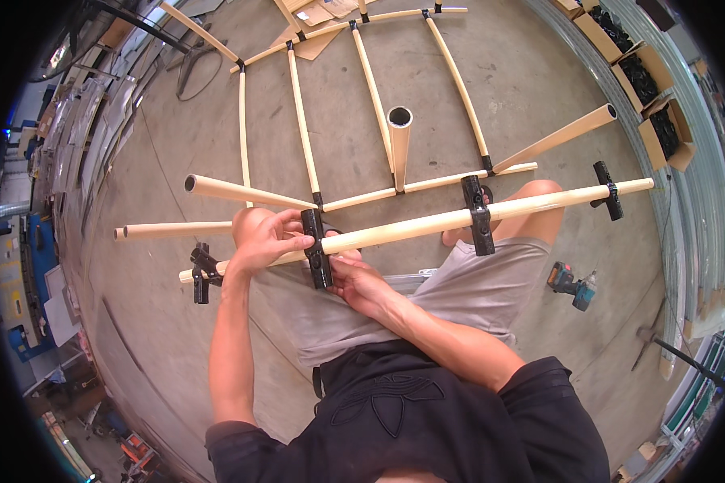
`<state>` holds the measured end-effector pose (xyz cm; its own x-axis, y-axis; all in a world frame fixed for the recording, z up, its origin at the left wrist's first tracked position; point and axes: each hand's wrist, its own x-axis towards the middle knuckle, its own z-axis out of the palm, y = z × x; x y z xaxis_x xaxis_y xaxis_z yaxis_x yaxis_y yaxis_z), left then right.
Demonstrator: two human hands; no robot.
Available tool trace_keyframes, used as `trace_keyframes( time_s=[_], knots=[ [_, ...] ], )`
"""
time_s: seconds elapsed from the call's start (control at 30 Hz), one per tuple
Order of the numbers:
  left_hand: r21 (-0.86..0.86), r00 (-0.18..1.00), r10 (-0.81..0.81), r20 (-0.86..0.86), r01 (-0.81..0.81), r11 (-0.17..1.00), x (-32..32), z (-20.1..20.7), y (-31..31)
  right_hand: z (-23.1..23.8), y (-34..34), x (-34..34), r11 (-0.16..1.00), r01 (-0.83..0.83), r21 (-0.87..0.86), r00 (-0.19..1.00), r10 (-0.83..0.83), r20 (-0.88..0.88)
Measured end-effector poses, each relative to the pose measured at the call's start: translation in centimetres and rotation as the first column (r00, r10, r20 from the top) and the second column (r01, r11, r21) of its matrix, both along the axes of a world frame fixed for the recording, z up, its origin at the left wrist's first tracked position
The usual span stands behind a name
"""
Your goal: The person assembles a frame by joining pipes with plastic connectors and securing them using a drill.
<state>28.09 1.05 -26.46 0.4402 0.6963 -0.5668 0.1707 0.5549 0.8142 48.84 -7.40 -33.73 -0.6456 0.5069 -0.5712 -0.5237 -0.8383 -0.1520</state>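
On the concrete floor (532,97) beyond my fingers, a ladder-like frame (303,121) of pale tubes lies spread out, several longer tubes rising from it. Nearer, a long pale pole (403,230) crosses above my lap, passing between my two hands and reaching much farther to the right of my fingers than to the left. It looks stiff and light for its length, its smooth skin perhaps apt to turn in a loose grip; I would take hold close beside a joint, where the bulk stops a slide. Well to the right of my fingers, a teal-and-black power drill (573,286) rests on the floor. Right at my fingertips sits a black connector (317,256) around the pole, likely hard and sturdy (three more dot the same length). My left hand (256,243) has thumb and fingers closed on its left edge. My right hand (362,285) is curled at its lower right, fingers bent close together under the pole; whether they pinch anything small, I cannot tell.
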Motion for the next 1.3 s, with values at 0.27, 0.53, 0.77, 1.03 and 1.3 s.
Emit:
trace_keyframes(
  time_s=[0.27, 0.53, 0.77, 1.03, 1.3],
  knots=[
    [-0.023, 1.000, -0.012, -0.010, 0.012, 1.000, -0.3, 0.1, 0.3, 0.4, 0.3, -0.1, 1.000, 0.000, -0.004, 1.000, 0.000, -0.013],
    [-0.008, 1.000, -0.009, -0.017, 0.009, 1.000, 0.3, 0.7, 0.5, -2.0, -0.2, -0.4, 0.998, 0.059, 0.018, 0.994, -0.057, -0.095],
    [-0.022, 1.000, -0.010, -0.024, 0.009, 1.000, 0.1, 0.6, 0.7, -1.8, -0.1, 0.0, 0.999, 0.042, -0.005, 0.992, -0.042, -0.120],
    [-0.025, 1.000, -0.005, 0.002, 0.005, 1.000, 0.0, 0.4, 0.6, -0.3, 0.5, 0.3, 1.000, 0.019, 0.021, 0.985, -0.015, -0.171],
    [-0.011, 1.000, 0.001, -0.004, -0.001, 1.000, 0.1, 0.4, 0.6, -2.1, 0.0, 0.0, 0.999, 0.036, 0.031, 0.994, -0.032, -0.108]
  ],
)
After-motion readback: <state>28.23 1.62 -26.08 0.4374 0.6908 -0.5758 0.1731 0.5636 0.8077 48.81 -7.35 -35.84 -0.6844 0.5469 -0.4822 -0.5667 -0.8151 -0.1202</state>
